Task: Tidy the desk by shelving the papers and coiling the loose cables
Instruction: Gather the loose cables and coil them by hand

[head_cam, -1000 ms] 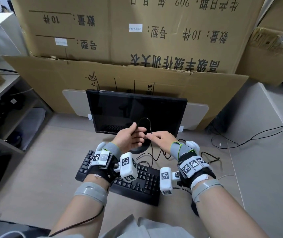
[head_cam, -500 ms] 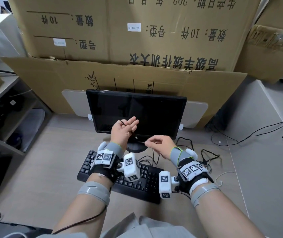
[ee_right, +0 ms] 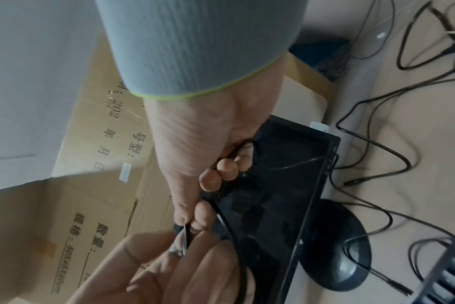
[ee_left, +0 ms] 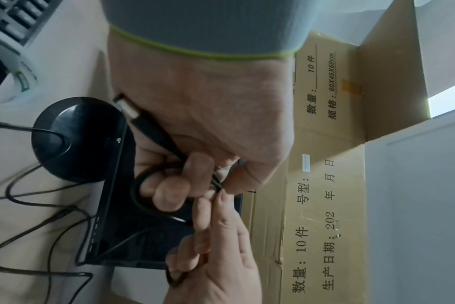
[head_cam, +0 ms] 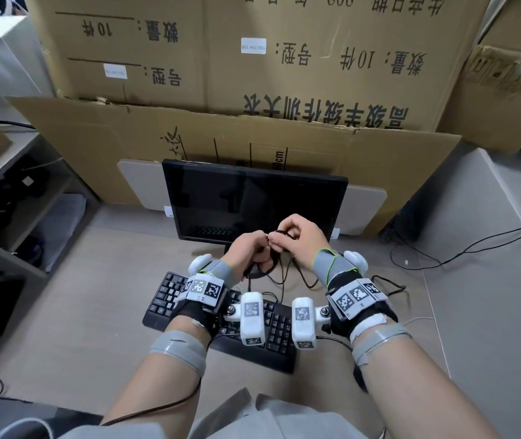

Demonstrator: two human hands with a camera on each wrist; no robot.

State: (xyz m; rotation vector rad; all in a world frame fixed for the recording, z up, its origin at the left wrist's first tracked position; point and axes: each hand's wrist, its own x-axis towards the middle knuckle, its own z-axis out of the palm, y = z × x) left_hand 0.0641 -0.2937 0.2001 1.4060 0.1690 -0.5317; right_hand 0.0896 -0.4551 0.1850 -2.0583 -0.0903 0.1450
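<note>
- Fingers of the left hand (head_cam: 249,248) curl around a small loop of black cable (ee_left: 143,197), plug end poking out by the wrist.
- Right hand (head_cam: 300,236) pinches the same cable beside it, above the keyboard (head_cam: 272,331).
- Coiling looks barely begun: most cable trails loose over the desk (head_cam: 88,312).
- More cables (head_cam: 461,248) lie uncoiled at right; no papers visible.

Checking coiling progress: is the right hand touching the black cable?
Touching. The right wrist view shows the right hand pinching the black cable.
</note>
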